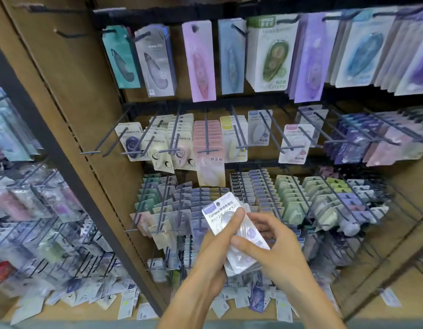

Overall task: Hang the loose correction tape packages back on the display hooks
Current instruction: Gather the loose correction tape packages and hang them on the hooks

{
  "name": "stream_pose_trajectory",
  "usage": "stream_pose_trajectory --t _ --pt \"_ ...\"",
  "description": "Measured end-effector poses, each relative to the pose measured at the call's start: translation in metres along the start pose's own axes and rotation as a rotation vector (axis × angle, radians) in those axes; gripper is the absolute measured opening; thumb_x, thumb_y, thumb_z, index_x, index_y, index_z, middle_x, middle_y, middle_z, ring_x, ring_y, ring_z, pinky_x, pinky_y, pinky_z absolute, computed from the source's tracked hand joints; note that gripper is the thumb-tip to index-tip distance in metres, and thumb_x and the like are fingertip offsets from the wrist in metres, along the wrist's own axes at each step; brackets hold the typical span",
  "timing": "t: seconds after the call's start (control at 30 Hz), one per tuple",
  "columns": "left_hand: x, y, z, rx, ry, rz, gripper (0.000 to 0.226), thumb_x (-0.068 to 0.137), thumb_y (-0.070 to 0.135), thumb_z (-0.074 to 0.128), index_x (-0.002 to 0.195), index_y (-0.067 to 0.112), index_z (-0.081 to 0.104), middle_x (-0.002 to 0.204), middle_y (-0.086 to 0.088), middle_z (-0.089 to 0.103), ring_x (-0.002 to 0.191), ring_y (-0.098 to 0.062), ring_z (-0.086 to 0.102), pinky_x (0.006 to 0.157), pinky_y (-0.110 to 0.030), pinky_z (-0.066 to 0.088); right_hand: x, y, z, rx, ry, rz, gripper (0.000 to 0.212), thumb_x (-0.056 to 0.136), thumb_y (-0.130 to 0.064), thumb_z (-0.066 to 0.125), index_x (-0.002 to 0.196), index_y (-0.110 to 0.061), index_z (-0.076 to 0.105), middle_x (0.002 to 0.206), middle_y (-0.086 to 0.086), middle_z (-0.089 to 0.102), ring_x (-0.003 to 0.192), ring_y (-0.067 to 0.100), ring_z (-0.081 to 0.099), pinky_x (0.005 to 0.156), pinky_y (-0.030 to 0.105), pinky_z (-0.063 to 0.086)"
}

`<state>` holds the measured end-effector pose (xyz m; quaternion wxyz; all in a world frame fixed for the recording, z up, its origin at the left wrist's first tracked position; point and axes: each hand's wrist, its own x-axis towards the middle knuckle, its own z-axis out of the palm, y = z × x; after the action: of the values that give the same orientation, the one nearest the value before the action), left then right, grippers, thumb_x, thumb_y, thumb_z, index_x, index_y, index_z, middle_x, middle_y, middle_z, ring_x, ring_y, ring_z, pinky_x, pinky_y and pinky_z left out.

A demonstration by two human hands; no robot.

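Two hands are in view at the lower centre of the frame. The left hand (214, 252) holds a white correction tape package (231, 224) from below and behind, its thumb laid across the printed card face near the upper end. The right hand (274, 243) meets the same package from the right: its thumb presses on the clear blister and its fingers curl behind the card. Both grips are closed on the package; more cards appear stacked behind the front one, but their number cannot be told.

The package is tilted, its header end pointing up and left, and it is held in front of the third row of hooks without touching any hook.

The display (91, 129) is a brown cardboard panel carrying three visible rows of dark wire hooks.
1. Top row: nine or so hanging groups of tall cards, including one pink card (199, 60) and one green-printed card (272, 53).
2. Middle row: smaller cards on long hooks; one empty hook (103, 138) stands at the left end.
3. Lower row: densely packed cards in green, blue and purple.

A pile of loose packages (91, 298) lies on the shelf at the base of the display, left of the forearms; more lie to the right. They are too many and too blurred to count.
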<state>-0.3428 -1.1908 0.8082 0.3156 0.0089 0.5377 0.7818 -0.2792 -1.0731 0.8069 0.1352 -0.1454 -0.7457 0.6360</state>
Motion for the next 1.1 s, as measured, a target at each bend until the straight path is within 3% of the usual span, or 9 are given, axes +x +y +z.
stream_pose_trajectory --t 0.13,0.23,0.3,0.47,0.73,0.83,0.9,0.97,1.1 --pt "0.0 -0.009 0.003 -0.166 -0.034 -0.043 0.057 0.1 0.052 0.054 0.134 0.009 0.069 0.129 -0.023 0.071 0.122 -0.043 0.067 0.109 -0.057 0.05 -0.009 0.004 -0.012 0.126 0.048 0.028 0.032 0.081 -0.028 0.084 0.111 -0.025 0.075 0.1 -0.009 0.078 0.093 0.011 0.072 0.074 0.021 0.057" --pt "-0.002 -0.016 -0.001 -0.213 -0.033 -0.02 0.052 0.1 0.033 0.041 0.138 0.006 0.065 0.134 -0.022 0.069 0.127 -0.046 0.062 0.103 -0.057 0.052 -0.015 0.006 -0.019 0.256 0.151 0.065 0.02 0.092 -0.026 0.073 0.11 -0.02 0.076 0.1 -0.003 0.08 0.094 0.017 0.075 0.084 0.037 0.061" --pt "-0.007 -0.019 0.0 -0.161 -0.02 -0.004 0.044 0.104 0.03 0.044 0.137 0.011 0.066 0.129 -0.015 0.073 0.119 -0.04 0.069 0.096 -0.054 0.058 -0.018 0.007 -0.02 0.325 0.185 0.105 0.026 0.092 -0.03 0.071 0.115 -0.018 0.072 0.102 -0.003 0.08 0.095 0.015 0.075 0.089 0.043 0.059" --pt "-0.017 -0.024 0.002 -0.117 0.023 0.063 0.049 0.093 0.04 0.064 0.137 0.02 0.066 0.128 -0.011 0.075 0.116 -0.037 0.072 0.102 -0.066 0.052 -0.022 0.01 -0.02 0.469 0.184 0.16 0.04 0.084 -0.037 0.074 0.119 -0.017 0.07 0.11 0.003 0.079 0.104 0.023 0.075 0.098 0.052 0.054" --pt "-0.022 -0.03 0.003 -0.215 0.126 0.145 0.056 0.087 0.017 0.079 0.14 0.017 0.061 0.127 -0.017 0.074 0.114 -0.043 0.072 0.101 -0.072 0.05 -0.03 0.006 -0.012 0.632 0.127 0.211 0.035 0.088 -0.026 0.071 0.119 -0.01 0.07 0.108 0.01 0.079 0.101 0.028 0.075 0.092 0.048 0.055" --pt "-0.023 -0.028 -0.001 -0.262 0.095 0.122 0.059 0.09 0.03 0.08 0.144 0.019 0.059 0.133 -0.018 0.071 0.12 -0.044 0.068 0.103 -0.073 0.048 -0.029 0.003 -0.007 0.676 0.109 0.235 0.033 0.091 -0.024 0.069 0.122 -0.012 0.069 0.11 0.008 0.079 0.101 0.025 0.076 0.088 0.045 0.055" --pt "-0.025 -0.026 -0.004 -0.304 0.009 0.079 0.055 0.098 0.046 0.066 0.145 0.018 0.061 0.139 -0.02 0.067 0.127 -0.045 0.064 0.11 -0.07 0.044 -0.028 0.003 -0.004 0.718 0.119 0.253 0.031 0.094 -0.022 0.067 0.122 -0.008 0.068 0.111 0.008 0.078 0.102 0.024 0.075 0.083 0.04 0.053" --pt "-0.026 -0.023 -0.006 -0.332 0.011 0.081 0.053 0.101 0.048 0.056 0.145 0.018 0.061 0.139 -0.02 0.066 0.128 -0.044 0.063 0.113 -0.068 0.042 -0.028 0.003 -0.003 0.76 0.127 0.275 0.03 0.096 -0.02 0.066 0.123 -0.006 0.067 0.113 0.009 0.078 0.104 0.024 0.074 0.082 0.038 0.053" --pt "-0.024 -0.025 -0.005 -0.285 0.122 0.152 0.06 0.093 0.046 0.068 0.149 0.029 0.052 0.135 -0.011 0.071 0.121 -0.038 0.07 0.104 -0.066 0.051 -0.03 0.002 -0.005 0.827 0.131 0.282 0.028 0.097 -0.018 0.064 0.123 -0.009 0.069 0.115 0.009 0.077 0.105 0.024 0.074 0.085 0.04 0.052"
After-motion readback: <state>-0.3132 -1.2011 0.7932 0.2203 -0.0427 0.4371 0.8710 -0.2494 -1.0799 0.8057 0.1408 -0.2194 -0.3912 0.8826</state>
